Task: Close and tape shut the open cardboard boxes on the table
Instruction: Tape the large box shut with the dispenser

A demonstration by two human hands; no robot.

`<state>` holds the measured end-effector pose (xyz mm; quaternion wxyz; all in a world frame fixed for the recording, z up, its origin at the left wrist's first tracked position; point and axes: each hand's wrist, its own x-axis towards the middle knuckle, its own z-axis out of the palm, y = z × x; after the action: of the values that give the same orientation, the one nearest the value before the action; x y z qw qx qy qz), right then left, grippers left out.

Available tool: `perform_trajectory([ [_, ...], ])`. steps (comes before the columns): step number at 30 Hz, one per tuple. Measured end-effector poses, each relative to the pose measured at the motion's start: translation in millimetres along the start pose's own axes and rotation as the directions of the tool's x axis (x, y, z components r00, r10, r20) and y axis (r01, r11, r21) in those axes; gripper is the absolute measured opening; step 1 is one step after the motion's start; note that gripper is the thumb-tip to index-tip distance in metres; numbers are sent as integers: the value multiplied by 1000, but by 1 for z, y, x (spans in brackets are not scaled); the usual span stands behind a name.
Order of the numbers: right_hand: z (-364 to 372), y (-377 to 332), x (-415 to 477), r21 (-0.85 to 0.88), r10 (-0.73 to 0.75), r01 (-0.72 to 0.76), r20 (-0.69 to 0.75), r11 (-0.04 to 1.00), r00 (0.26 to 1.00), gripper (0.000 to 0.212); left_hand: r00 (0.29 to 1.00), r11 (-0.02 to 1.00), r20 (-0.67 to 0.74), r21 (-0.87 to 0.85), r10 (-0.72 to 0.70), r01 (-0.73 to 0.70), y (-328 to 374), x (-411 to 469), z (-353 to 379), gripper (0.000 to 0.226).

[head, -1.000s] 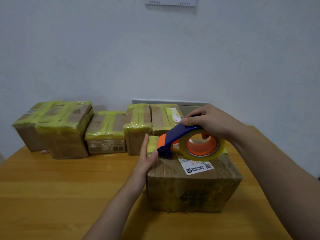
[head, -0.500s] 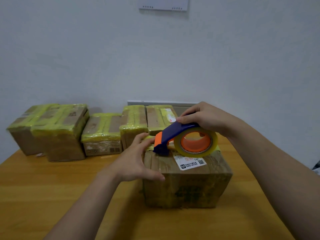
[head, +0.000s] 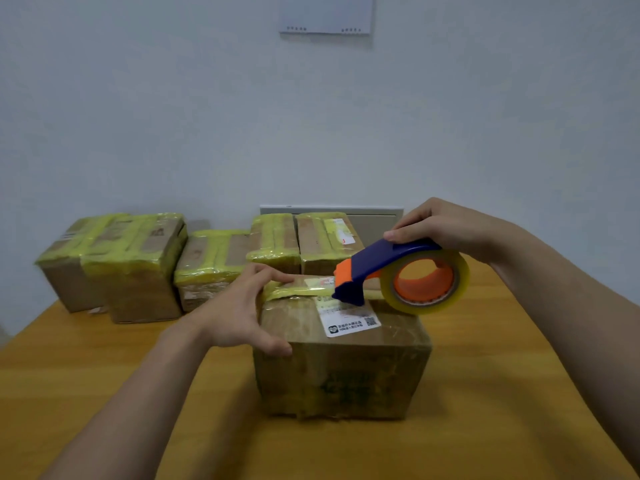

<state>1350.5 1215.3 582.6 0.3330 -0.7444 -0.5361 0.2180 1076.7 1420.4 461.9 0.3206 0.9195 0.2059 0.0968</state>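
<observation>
A closed cardboard box (head: 343, 368) with a white label stands in the middle of the wooden table (head: 86, 375). My left hand (head: 239, 310) grips its left top edge, thumb on the near corner and fingers over the yellowish tape strip (head: 298, 292) on the lid. My right hand (head: 446, 226) holds the blue and orange tape dispenser (head: 391, 271) by its handle. The dispenser's nose touches the box top near the middle, and its roll of tape hangs over the right part of the lid.
Several taped boxes (head: 138, 268) stand in a row along the wall at the back left and centre. A grey panel (head: 374, 220) sits against the wall behind them. A white sheet (head: 325, 15) hangs high on the wall.
My right hand has drawn the dispenser rightwards across the lid, leaving a tape strip behind it. My left hand moved from the box's side up over its left top edge.
</observation>
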Motion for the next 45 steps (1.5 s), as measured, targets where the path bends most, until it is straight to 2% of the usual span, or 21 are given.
perform_trajectory([
  [5, 15, 0, 4, 17, -7, 7, 29, 1000, 1000, 20, 991, 994, 79, 45, -106, 102, -7, -14, -17, 118],
  [7, 21, -3, 8, -4, -19, 20, 43, 1000, 999, 19, 968, 969, 144, 167, -207, 182, 9, -12, -25, 121],
  [9, 23, -5, 10, -12, -20, 21, 55, 1000, 998, 18, 944, 910, 135, 338, -302, 242, 35, -4, -25, 131],
  [11, 23, -6, 10, -13, -23, 24, 59, 1000, 998, 17, 945, 842, 106, 492, -309, 221, 63, 6, -10, 146],
  [14, 21, -6, 7, -19, -39, 40, 69, 999, 997, 17, 961, 811, 137, 572, -240, 121, 80, 19, 28, 151],
  [22, 10, 2, 3, -53, -34, 38, 74, 998, 997, 16, 990, 792, 66, 608, -122, 57, 60, 9, 43, 142],
  [25, -8, 12, -2, -84, -17, 19, 25, 996, 1000, 14, 992, 808, 60, 586, -109, 53, 59, 9, 42, 142],
  [29, -26, 32, -16, -38, 9, -9, -11, 999, 1000, 15, 995, 812, 67, 584, -74, 21, 56, 9, 41, 145],
  [32, -17, 50, -21, 11, 13, -13, -24, 1000, 1000, 12, 997, 811, 82, 583, 3, -51, 57, 5, 39, 129],
  [35, -11, 63, -21, 78, 20, -16, -53, 997, 998, 12, 983, 795, 125, 578, 135, -183, 65, -2, 43, 102],
  [39, -11, 65, -16, 108, 25, -19, -53, 994, 998, 14, 966, 768, 169, 587, 195, -257, 68, -9, 50, 75],
  [42, -5, 62, -11, 128, 21, -16, -38, 992, 999, 14, 971, 831, 157, 503, 181, -237, 63, -11, 45, 71],
  [45, 4, 60, -6, 157, 16, -8, -48, 988, 999, 13, 984, 895, 111, 413, 136, -170, 56, -15, 35, 78],
])
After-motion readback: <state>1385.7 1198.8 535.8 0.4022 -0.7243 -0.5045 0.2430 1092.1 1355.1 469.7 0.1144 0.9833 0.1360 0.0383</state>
